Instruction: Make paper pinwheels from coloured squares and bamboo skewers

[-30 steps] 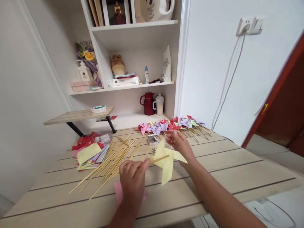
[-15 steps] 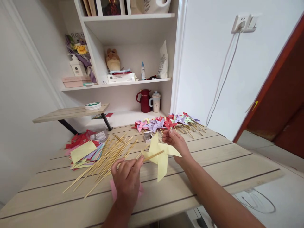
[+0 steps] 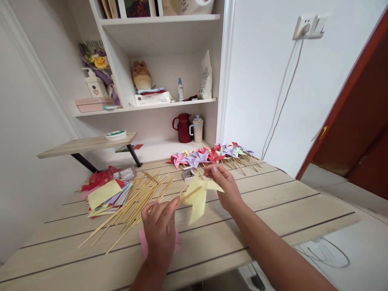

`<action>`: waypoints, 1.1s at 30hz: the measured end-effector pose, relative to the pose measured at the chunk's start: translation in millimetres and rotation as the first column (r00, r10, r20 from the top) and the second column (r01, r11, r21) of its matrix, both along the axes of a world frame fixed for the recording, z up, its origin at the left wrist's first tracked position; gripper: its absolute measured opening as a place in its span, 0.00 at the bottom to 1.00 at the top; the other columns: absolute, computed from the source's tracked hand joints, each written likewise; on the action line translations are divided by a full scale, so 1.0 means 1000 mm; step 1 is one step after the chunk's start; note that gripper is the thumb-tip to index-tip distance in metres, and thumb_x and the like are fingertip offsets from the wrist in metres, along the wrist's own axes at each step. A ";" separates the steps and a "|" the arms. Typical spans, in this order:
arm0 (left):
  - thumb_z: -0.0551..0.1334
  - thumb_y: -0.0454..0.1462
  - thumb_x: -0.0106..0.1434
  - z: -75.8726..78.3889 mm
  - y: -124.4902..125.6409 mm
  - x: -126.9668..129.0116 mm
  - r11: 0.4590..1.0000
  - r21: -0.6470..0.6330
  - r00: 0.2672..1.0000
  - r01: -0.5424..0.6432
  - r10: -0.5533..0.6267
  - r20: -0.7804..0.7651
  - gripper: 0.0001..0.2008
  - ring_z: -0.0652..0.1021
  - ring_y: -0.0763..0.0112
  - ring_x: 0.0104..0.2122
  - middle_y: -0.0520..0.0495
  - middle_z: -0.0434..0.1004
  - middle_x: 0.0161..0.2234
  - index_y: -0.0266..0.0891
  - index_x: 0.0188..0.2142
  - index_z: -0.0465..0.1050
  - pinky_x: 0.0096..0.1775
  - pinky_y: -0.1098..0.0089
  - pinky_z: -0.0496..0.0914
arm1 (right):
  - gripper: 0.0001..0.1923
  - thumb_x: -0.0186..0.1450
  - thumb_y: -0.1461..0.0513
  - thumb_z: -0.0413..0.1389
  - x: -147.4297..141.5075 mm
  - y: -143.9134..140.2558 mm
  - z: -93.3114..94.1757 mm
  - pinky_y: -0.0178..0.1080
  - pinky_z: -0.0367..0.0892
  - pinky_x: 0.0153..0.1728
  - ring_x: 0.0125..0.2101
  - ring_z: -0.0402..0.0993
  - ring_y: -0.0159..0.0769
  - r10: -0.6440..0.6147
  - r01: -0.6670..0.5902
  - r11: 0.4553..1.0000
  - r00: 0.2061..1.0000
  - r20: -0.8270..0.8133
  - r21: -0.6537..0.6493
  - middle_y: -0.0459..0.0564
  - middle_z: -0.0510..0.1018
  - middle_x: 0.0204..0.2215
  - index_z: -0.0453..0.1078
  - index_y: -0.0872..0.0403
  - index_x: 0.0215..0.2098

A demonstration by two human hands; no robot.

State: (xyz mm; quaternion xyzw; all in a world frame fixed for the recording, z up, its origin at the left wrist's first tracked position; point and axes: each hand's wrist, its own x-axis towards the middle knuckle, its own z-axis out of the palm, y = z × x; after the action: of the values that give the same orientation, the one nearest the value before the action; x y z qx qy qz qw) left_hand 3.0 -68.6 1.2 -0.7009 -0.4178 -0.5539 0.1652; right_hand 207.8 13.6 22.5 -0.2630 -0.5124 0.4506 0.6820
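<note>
Pinwheel (image 3: 198,198) now blurred, blades turned since earlier frame. Left hand (image 3: 160,226) pinches its stick (image 3: 188,195); right hand (image 3: 222,184), fingers spread, touches a blade. Bouquet wrap (image 3: 91,50) reads "FLOWER".

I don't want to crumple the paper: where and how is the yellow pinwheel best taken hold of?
By its wooden stick, not the blades. The stick juts out toward the lower left of the yellow pinwheel, free of the folded paper, so pinching it from that side, as the left hand does, looks safest. The right hand is at the thin blades, which would probably bend.
</note>
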 end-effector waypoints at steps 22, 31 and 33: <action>0.61 0.41 0.66 0.000 0.002 0.005 0.774 -0.431 0.819 0.464 -0.191 0.541 0.12 0.72 0.71 0.25 0.49 0.75 0.27 0.41 0.42 0.82 0.27 0.72 0.69 | 0.17 0.61 0.54 0.65 -0.006 -0.035 0.011 0.49 0.64 0.52 0.50 0.71 0.47 -0.016 -0.118 0.956 0.893 0.450 0.269 0.51 0.76 0.45 0.74 0.46 0.48; 0.58 0.37 0.68 -0.001 0.003 0.004 0.944 -0.271 0.982 0.187 -0.177 0.058 0.11 0.74 0.68 0.28 0.52 0.76 0.24 0.43 0.41 0.81 0.34 0.68 0.69 | 0.17 0.62 0.59 0.65 -0.005 -0.039 0.014 0.46 0.66 0.48 0.44 0.75 0.42 -0.019 -0.125 0.939 0.911 0.411 0.321 0.48 0.80 0.40 0.74 0.45 0.49; 0.58 0.36 0.68 0.000 0.001 0.003 0.960 -0.225 0.986 0.166 -0.169 0.008 0.11 0.75 0.69 0.28 0.51 0.77 0.26 0.43 0.42 0.80 0.34 0.68 0.69 | 0.20 0.60 0.59 0.67 -0.006 -0.040 0.014 0.46 0.67 0.49 0.44 0.75 0.42 -0.019 -0.128 0.936 0.913 0.407 0.329 0.48 0.80 0.40 0.73 0.44 0.50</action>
State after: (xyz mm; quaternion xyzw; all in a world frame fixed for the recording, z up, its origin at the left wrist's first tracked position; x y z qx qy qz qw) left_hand 6.3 -67.3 0.9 -0.7512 -0.4160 -0.5110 0.0398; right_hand 202.3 -25.9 36.1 -0.2108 -0.7210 0.3077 0.5840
